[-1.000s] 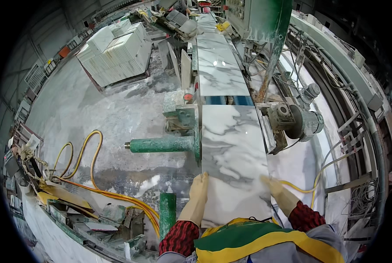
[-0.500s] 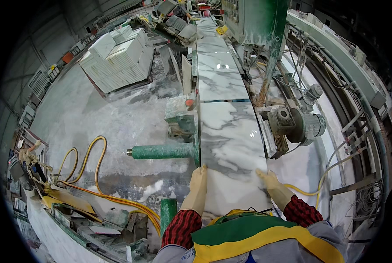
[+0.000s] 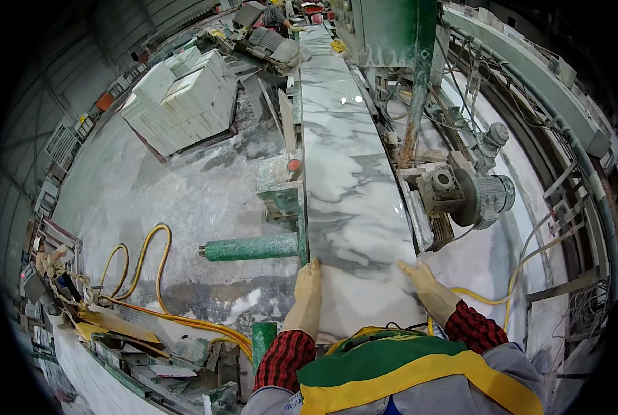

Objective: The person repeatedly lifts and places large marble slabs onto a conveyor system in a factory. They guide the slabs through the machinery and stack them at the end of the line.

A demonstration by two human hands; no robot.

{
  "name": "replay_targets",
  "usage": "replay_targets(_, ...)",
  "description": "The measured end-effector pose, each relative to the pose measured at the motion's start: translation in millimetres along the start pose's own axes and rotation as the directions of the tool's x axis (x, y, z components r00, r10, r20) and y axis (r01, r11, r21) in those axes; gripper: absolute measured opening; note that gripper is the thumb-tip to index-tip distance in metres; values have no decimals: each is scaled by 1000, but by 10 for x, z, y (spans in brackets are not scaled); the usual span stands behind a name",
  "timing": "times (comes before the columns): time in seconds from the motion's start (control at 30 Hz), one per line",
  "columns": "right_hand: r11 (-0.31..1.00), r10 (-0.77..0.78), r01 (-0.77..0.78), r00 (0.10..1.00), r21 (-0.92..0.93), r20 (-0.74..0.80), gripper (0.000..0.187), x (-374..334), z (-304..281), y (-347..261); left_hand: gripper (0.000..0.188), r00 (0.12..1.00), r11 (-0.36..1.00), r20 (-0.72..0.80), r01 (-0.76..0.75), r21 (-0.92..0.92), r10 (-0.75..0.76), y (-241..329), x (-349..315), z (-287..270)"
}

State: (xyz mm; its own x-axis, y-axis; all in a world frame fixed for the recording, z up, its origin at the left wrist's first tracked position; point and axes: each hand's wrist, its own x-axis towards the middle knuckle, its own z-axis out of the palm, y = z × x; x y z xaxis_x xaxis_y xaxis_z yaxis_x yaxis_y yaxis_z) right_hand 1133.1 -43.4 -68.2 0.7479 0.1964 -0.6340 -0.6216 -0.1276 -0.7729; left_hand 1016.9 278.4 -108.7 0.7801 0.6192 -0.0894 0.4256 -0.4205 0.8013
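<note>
A white marble slab [image 3: 357, 214] with grey veins lies flat on the narrow line in front of me, its near end close to my apron. My left hand [image 3: 306, 294], in a cream glove, grips the slab's left edge. On the opposite edge my right hand [image 3: 425, 285], gloved alike, holds on with the fingers partly hidden by the stone. Beyond, a second marble slab [image 3: 340, 117] lies in line, its near edge meeting the far edge of mine at a thin seam.
A green roller [image 3: 252, 247] sticks out left of the line. To the right sits a motor with a gearbox [image 3: 478, 197], near a green cabinet [image 3: 395, 31]. Stacked pale tiles [image 3: 184, 104] stand at far left. Yellow hoses [image 3: 160, 277] cross the floor.
The dark gap between the two slabs has closed to a thin seam. Both my hands keep their hold on the near slab, and the view has shifted slightly.
</note>
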Motion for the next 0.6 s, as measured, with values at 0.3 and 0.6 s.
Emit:
replay_targets(0.3,972,-126,133,991,-193,48,46,369,-272,224,59,976,981,109,191,-30,-187,539,-32,-258)
replay_targets(0.6,582,-399,372,905,-723,145,56,1158,-626,484,63,948,955,217,264,-136,-231,608,100,-223)
